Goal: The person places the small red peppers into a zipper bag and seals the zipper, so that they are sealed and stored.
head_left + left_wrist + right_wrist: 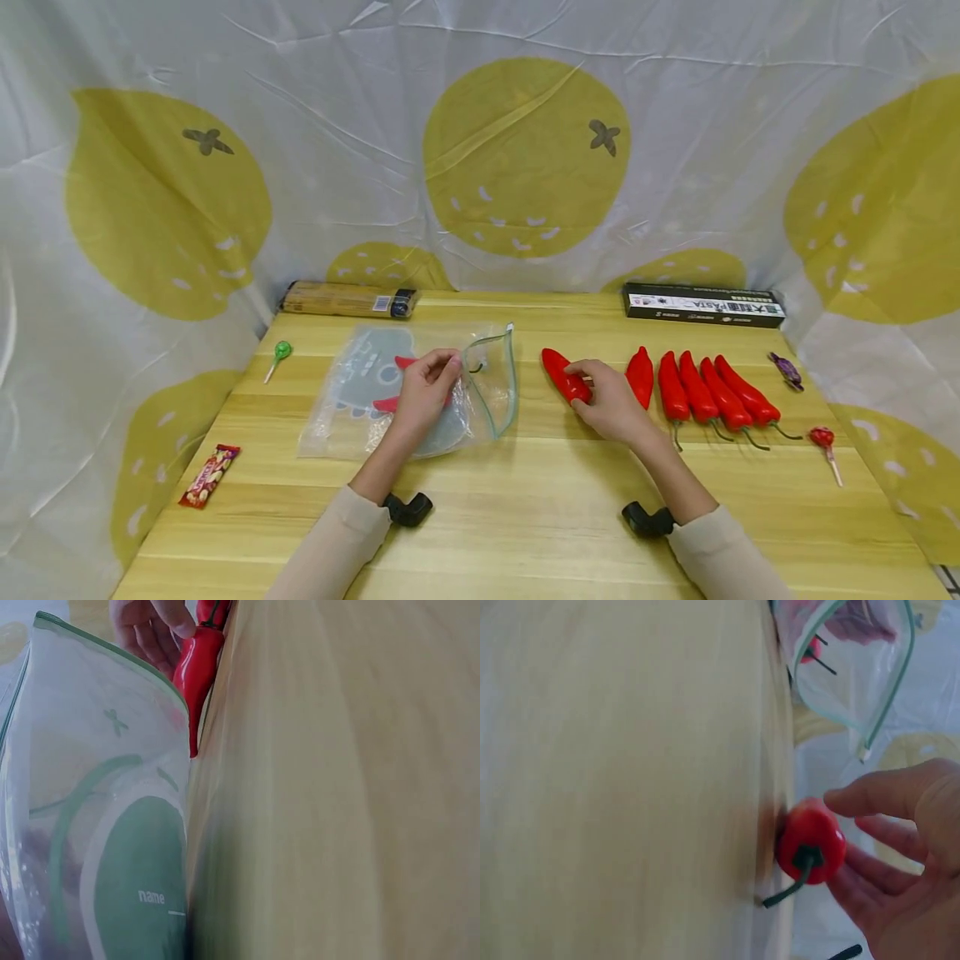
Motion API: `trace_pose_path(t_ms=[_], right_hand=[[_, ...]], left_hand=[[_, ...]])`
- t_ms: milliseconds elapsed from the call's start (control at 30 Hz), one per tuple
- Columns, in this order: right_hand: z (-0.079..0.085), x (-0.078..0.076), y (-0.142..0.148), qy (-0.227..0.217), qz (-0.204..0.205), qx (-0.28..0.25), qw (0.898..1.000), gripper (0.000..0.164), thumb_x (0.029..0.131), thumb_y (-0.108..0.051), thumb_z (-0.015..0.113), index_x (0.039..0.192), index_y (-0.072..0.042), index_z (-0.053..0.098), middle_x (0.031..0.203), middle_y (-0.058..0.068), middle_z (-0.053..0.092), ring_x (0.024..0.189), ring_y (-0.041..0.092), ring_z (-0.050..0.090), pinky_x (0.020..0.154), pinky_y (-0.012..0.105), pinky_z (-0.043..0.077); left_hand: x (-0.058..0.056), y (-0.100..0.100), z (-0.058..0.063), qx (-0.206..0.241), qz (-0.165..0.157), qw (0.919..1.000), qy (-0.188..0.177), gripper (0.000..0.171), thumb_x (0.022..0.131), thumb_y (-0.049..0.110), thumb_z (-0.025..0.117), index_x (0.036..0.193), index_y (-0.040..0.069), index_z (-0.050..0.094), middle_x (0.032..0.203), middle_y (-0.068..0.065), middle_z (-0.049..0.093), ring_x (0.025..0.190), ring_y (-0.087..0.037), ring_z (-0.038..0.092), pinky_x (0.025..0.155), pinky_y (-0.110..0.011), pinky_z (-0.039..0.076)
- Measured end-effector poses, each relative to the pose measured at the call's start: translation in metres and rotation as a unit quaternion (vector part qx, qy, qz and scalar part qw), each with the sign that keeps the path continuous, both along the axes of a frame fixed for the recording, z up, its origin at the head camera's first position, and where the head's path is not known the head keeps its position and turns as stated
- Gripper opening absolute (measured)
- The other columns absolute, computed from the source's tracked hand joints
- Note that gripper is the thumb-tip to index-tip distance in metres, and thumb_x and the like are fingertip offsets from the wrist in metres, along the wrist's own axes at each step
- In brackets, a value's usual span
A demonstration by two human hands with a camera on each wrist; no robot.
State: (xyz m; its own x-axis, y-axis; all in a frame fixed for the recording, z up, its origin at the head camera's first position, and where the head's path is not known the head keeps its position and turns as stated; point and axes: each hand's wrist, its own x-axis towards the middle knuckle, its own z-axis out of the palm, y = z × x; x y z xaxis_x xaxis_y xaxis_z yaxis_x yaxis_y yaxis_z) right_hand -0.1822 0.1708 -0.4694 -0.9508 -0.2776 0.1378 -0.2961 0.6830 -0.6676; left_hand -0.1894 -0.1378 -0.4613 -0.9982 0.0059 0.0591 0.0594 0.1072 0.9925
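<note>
My left hand (429, 387) pinches the upper layer of a clear zip bag (318, 433) near its mouth, which gapes toward the right. Inside the bag lie red chili peppers (386, 404), partly hidden by the hand and the printed plastic. In the right wrist view, green stems show through the bag's opening (855, 724). My right hand (611, 402) grips another red chili pepper (557, 367) between thumb and fingers, just right of the bag. That pepper (810, 840) is at the tabletop, its stem toward the right wrist camera.
Several more red peppers (701, 392) lie in a row to the right. A green lollipop (282, 350) and a snack bar (210, 475) are at left; a purple candy (786, 371) and red lollipop (822, 437) at right. Behind stand a yellow pack (337, 299) and a pasta box (705, 304).
</note>
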Motion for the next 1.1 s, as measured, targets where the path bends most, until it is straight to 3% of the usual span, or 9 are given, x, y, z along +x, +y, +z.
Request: trace_pose_path(t_ms=[100, 200, 367, 567, 733, 933, 1100], right_hand=[[0.0, 0.002, -0.004, 0.002, -0.016, 0.021, 1.0, 0.053, 0.076, -0.01, 0.08, 0.124, -0.006, 0.058, 0.126, 0.015, 0.058, 0.11, 0.031, 0.057, 0.091, 0.046, 0.052], [-0.001, 0.003, -0.004, -0.006, -0.045, 0.052, 0.998, 0.06, 0.073, -0.015, 0.084, 0.126, -0.007, 0.056, 0.122, 0.015, 0.058, 0.104, 0.03, 0.057, 0.085, 0.044, 0.052], [-0.003, 0.003, -0.003, -0.002, -0.071, 0.069, 0.995, 0.057, 0.075, -0.014, 0.08, 0.126, -0.008, 0.054, 0.11, 0.014, 0.063, 0.091, 0.027, 0.059, 0.074, 0.038, 0.051], [0.0, 0.005, -0.001, 0.007, -0.11, -0.033, 0.993, 0.035, 0.083, -0.013, 0.07, 0.115, -0.006, 0.058, 0.101, 0.012, 0.068, 0.086, 0.023, 0.066, 0.076, 0.035, 0.054], [0.008, 0.01, -0.001, 0.0, -0.138, -0.124, 0.983, 0.029, 0.086, -0.017, 0.071, 0.113, -0.014, 0.064, 0.111, 0.005, 0.066, 0.094, 0.021, 0.069, 0.083, 0.034, 0.057], [0.014, 0.017, -0.012, -0.067, -0.09, -0.209, 0.971, 0.034, 0.086, -0.022, 0.074, 0.117, -0.014, 0.062, 0.117, 0.006, 0.064, 0.101, 0.02, 0.068, 0.086, 0.025, 0.056], [0.011, 0.018, -0.03, -0.106, -0.061, -0.232, 0.965, 0.034, 0.086, -0.024, 0.075, 0.115, -0.011, 0.063, 0.119, 0.01, 0.063, 0.099, 0.023, 0.067, 0.082, 0.024, 0.056]], left_hand=[[0.0, -0.001, 0.003, -0.012, -0.002, 0.9999, -0.009, 0.027, 0.096, 0.026, 0.063, 0.11, 0.004, 0.068, 0.099, -0.006, 0.068, 0.085, -0.01, 0.063, 0.075, -0.017, 0.052], [-0.005, -0.003, -0.007, -0.019, 0.006, 0.9998, 0.001, 0.029, 0.094, 0.03, 0.064, 0.11, 0.006, 0.069, 0.1, -0.008, 0.069, 0.085, -0.011, 0.064, 0.073, -0.017, 0.053], [-0.005, -0.002, -0.007, -0.02, 0.007, 0.9997, 0.013, 0.032, 0.091, 0.036, 0.066, 0.109, 0.009, 0.07, 0.096, -0.006, 0.069, 0.083, -0.011, 0.064, 0.071, -0.017, 0.052], [-0.002, -0.001, -0.002, -0.006, 0.009, 0.9999, 0.008, 0.03, 0.092, 0.036, 0.065, 0.107, 0.011, 0.068, 0.093, -0.006, 0.067, 0.082, -0.014, 0.062, 0.069, -0.018, 0.052], [0.0, 0.0, 0.001, -0.001, 0.02, 0.9998, 0.004, 0.028, 0.093, 0.033, 0.065, 0.107, 0.009, 0.068, 0.101, -0.006, 0.067, 0.089, -0.014, 0.063, 0.074, -0.017, 0.052], [0.0, 0.002, 0.001, 0.002, 0.024, 0.9997, -0.007, 0.027, 0.094, 0.029, 0.064, 0.11, 0.007, 0.067, 0.104, -0.008, 0.067, 0.09, -0.014, 0.063, 0.073, -0.016, 0.052], [0.001, 0.006, 0.001, 0.005, 0.033, 0.9994, -0.008, 0.026, 0.094, 0.025, 0.064, 0.111, 0.005, 0.067, 0.106, -0.011, 0.067, 0.089, -0.013, 0.063, 0.073, -0.017, 0.052]])
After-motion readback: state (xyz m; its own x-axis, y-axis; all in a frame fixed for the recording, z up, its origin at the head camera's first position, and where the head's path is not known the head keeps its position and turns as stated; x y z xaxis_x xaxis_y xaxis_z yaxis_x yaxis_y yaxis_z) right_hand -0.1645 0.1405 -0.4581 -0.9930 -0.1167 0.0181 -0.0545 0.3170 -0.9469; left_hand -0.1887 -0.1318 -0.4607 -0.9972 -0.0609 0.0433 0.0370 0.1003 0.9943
